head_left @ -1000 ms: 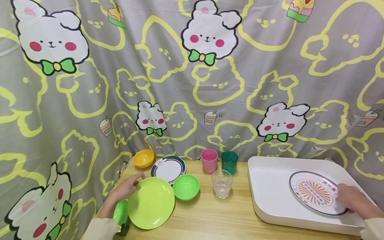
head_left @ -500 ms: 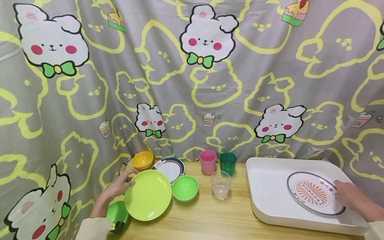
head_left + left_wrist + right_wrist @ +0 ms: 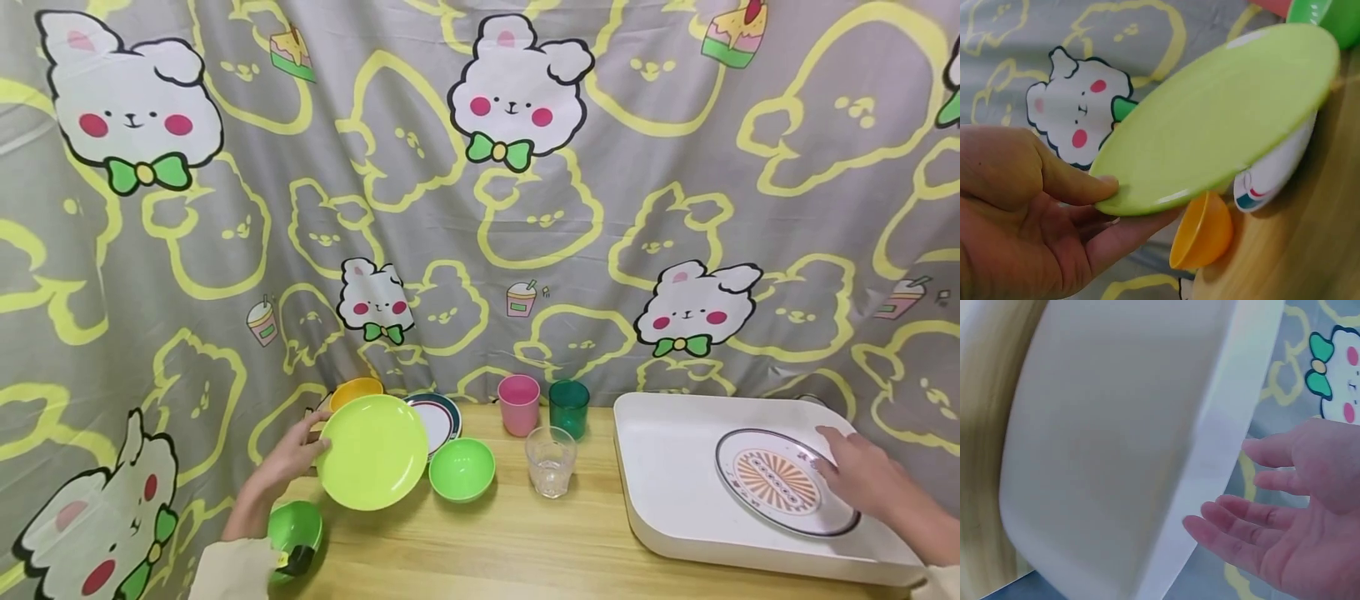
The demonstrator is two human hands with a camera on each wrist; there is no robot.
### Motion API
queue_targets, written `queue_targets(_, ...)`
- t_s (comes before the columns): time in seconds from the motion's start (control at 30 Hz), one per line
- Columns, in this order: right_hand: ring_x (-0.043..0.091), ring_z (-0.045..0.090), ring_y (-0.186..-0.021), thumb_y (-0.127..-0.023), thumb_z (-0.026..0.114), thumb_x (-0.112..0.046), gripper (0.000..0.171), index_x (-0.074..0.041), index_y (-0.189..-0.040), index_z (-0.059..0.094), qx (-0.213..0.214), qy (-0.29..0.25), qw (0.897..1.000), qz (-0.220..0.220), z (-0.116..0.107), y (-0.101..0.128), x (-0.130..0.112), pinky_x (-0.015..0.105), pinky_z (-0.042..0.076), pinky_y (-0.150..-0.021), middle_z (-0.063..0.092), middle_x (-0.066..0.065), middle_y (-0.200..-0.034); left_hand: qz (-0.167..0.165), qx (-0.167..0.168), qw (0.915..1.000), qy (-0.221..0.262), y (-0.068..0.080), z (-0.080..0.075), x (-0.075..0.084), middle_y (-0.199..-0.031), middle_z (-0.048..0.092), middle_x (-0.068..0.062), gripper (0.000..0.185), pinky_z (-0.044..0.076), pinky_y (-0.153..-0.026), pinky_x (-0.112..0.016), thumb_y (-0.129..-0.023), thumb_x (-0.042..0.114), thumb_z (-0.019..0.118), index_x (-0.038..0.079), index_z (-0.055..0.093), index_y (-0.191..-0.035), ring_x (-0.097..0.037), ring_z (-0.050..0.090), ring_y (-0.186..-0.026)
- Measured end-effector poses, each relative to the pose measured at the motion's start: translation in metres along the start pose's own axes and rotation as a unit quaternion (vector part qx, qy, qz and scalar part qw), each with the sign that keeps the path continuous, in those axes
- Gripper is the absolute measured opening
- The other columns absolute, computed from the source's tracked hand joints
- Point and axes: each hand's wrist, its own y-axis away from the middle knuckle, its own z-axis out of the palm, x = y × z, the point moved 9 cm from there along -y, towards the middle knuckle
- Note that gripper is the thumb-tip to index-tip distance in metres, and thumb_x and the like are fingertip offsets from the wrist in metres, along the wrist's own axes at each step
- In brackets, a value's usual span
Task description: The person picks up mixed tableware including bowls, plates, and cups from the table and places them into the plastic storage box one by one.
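A yellow-green plate (image 3: 375,454) is tilted and raised above the table, its left edge pinched between thumb and fingers of my left hand (image 3: 288,450). In the left wrist view my thumb lies on top of the rim of this plate (image 3: 1210,119), with the fingers underneath. On the right, a white plate with an orange sunburst pattern (image 3: 776,482) lies in a white tray (image 3: 667,475). My right hand (image 3: 862,471) hovers at that plate's right rim, overlapping it, with fingers loosely extended. The right wrist view shows this hand (image 3: 1285,519) holding nothing beside the tray wall.
Behind the raised plate are an orange bowl (image 3: 358,390) and a dark-rimmed white plate (image 3: 438,421), both partly hidden. A green bowl (image 3: 462,471), pink cup (image 3: 519,406), teal cup (image 3: 568,410) and clear glass (image 3: 551,467) stand mid-table. Another green bowl (image 3: 296,527) sits near my left forearm.
My left hand has lifted the yellow-green plate up and back, uncovering more of the near green bowl. My right hand has let go of the patterned plate and risen slightly.
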Motion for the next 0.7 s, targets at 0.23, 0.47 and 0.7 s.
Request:
queue_targets(0.23,0.065,0.053,-0.093,-0.096,0.066,-0.01,0.048,0.013,-0.13,0.042,0.022,-0.017,1.0,0.01,-0.007,0.002,-0.008,0.071,0.047,-0.064,0.052,0.043,-0.104,-0.017,0.024,0.9986,0.044,-0.006,0.006,0.004,-0.114,0.063,-0.026,0.047,0.063,-0.074,-0.043,-0.107,-0.002,0.041,-0.009,0.023,-0.15,-0.024,0.069,-0.087)
queue_targets(0.47,0.062,0.051,-0.098,-0.096,0.067,-0.01,0.052,0.013,-0.135,0.041,0.063,-0.043,0.997,0.014,-0.012,0.012,-0.018,0.074,0.044,-0.07,0.05,0.044,-0.109,-0.026,0.039,0.9959,0.078,-0.014,0.015,0.011,-0.118,0.063,-0.024,0.053,0.063,-0.075,-0.037,-0.108,0.0,0.04,-0.01,0.017,-0.154,-0.017,0.068,-0.09)
queue_targets(0.7,0.058,0.053,-0.099,-0.102,0.062,-0.019,0.058,0.013,-0.142,0.037,0.1,-0.077,0.992,-0.001,-0.011,0.009,-0.034,0.071,0.044,-0.073,0.052,0.043,-0.114,-0.029,0.06,0.9916,0.111,-0.02,0.025,0.013,-0.105,0.067,-0.014,0.05,0.062,-0.072,-0.032,-0.108,0.003,0.043,-0.007,0.025,-0.153,-0.017,0.069,-0.088)
